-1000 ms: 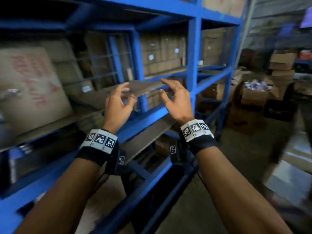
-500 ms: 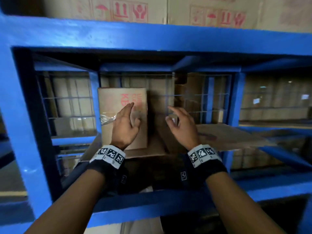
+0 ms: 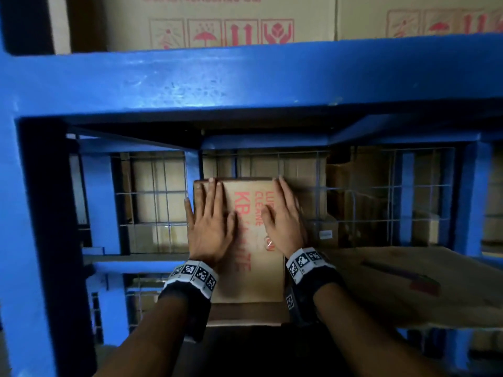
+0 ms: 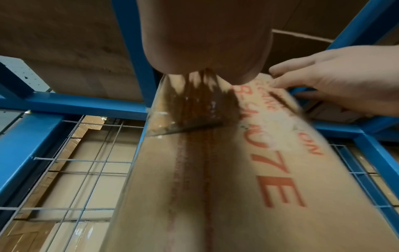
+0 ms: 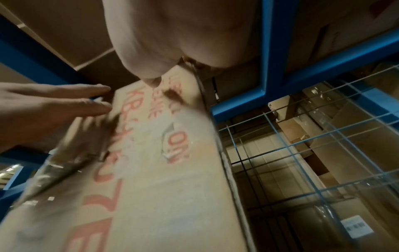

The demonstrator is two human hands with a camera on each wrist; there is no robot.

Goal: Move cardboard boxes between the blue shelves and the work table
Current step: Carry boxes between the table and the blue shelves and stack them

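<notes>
Wire mesh [image 3: 163, 193] behind box [image 3: 258, 278], beam [image 3: 245, 77] overhead

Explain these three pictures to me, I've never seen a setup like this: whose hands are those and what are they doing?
No machine here: a person wears one camera on the head and one on each wrist. The wide picture is the head view, looking into a blue metal shelf. The other two look along each palm from the wrists. The left hand and right hand lie flat, fingers straight, on the near face of a brown cardboard box with red lettering that stands in the shelf. Neither grips it. Behind it is a grey wire mesh; more printed cartons sit on the level above.
</notes>
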